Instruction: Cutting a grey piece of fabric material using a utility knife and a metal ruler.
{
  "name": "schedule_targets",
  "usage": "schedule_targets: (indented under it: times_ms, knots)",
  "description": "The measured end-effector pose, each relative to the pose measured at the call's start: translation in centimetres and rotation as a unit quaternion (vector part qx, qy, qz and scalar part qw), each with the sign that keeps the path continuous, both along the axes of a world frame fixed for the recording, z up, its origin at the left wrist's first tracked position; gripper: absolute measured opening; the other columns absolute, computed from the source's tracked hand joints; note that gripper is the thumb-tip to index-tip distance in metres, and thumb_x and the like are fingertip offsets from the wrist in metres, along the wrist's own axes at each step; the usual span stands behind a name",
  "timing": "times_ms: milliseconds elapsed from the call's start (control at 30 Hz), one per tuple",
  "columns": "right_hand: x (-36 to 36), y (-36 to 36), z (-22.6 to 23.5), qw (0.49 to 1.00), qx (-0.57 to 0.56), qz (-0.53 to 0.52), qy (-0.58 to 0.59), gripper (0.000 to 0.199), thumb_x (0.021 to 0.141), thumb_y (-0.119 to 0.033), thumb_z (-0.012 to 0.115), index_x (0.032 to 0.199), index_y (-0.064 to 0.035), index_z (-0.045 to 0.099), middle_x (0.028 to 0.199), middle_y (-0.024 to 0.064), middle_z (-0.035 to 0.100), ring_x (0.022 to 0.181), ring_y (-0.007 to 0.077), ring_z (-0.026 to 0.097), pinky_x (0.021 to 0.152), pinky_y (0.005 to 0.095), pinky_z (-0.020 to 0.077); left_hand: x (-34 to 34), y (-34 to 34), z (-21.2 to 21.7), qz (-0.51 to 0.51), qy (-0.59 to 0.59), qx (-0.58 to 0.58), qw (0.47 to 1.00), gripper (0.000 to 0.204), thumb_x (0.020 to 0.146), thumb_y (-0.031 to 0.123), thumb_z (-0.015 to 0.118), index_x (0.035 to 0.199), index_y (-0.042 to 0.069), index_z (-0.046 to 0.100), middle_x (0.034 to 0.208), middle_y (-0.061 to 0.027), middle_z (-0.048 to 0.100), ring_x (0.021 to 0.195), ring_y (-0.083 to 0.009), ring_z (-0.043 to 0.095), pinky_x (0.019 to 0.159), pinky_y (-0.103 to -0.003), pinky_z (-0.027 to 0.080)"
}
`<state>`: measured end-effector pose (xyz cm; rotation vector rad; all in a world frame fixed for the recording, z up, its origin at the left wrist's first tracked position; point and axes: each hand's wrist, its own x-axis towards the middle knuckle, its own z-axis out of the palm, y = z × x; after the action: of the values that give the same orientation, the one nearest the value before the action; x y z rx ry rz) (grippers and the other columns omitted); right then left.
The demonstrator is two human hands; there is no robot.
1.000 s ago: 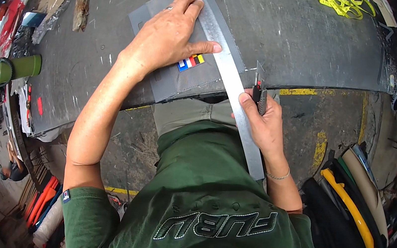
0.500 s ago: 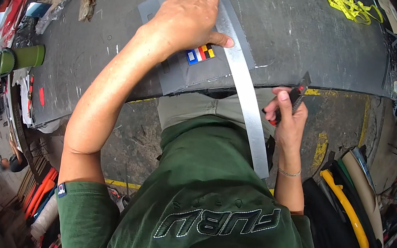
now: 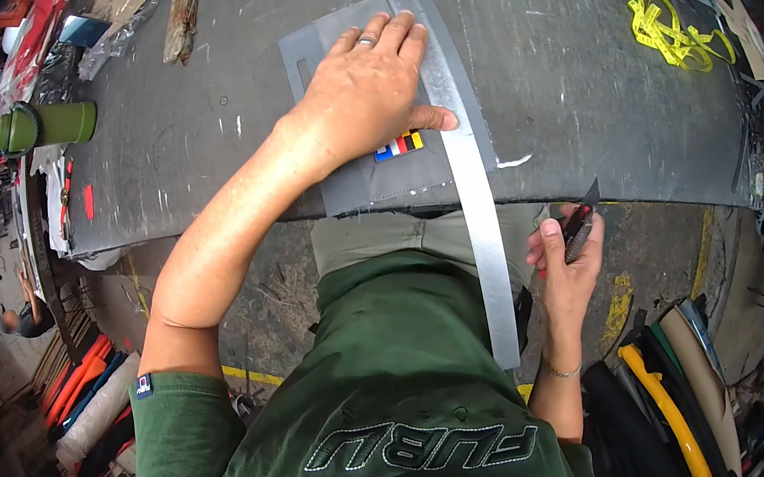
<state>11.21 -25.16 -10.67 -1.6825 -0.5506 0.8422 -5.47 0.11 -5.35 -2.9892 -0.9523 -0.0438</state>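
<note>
My left hand lies with fingers stretched over a grey sheet, its thumb resting on a long metal ruler. Beneath the palm, a small multicoloured patch on the sheet is partly hidden. The ruler crosses the sheet slantwise and runs past the table's near edge, down in front of my body. To its right, my right hand grips a black and red utility knife just off the table edge, blade pointing up and away. The blade touches neither sheet nor ruler.
The dark worktable has a yellow tape measure at its far right. On the left are a green bottle and a wooden stick. Rolls of material stand at the lower right. Another person is far left.
The whole view has shifted, so table and hands sit lower in it. In my right hand the knife now points more upright. My left hand still presses the sheet and ruler.
</note>
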Motion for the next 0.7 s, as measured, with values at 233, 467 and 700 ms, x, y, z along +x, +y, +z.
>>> schedule_targets:
  times_ms: [233,467,700]
  knots:
    - [-0.1,2.3,4.0,0.992,0.064,0.045,-0.101,0.046,0.102,0.001,0.059,0.145,0.0015,0.044,0.114,0.0115,0.064,0.086,0.0114,0.064,0.074,0.0287,0.0556,0.1,0.7,0.1,-0.02,-0.047,-0.067,0.996,0.103,0.082,0.065,0.072,0.144,-0.014,0.046,0.156,-0.0282,0.043,0.147,-0.0426,0.041,0.123,-0.048,0.036]
    - [-0.8,10.6,5.4,0.917,0.11,0.186,-0.336,0.061,0.099,0.004,0.06,0.157,-0.0055,0.042,0.132,0.0237,0.066,0.104,0.0366,0.073,0.086,0.0413,0.0578,0.1,0.3,0.6,-0.038,-0.027,-0.07,0.996,0.106,0.086,0.062,0.074,0.143,-0.021,0.041,0.153,-0.0368,0.04,0.146,-0.045,0.041,0.121,-0.047,0.037]
    - [-1.6,16.0,5.7,0.887,-0.006,0.214,-0.41,0.055,0.098,-0.001,0.059,0.151,-0.0139,0.053,0.109,0.0221,0.071,0.093,0.04,0.069,0.084,0.0447,0.0548,0.0,0.2,0.3,-0.035,-0.027,-0.069,0.997,0.109,0.087,0.064,0.071,0.147,-0.019,0.035,0.154,-0.0359,0.04,0.147,-0.0457,0.039,0.121,-0.048,0.036]
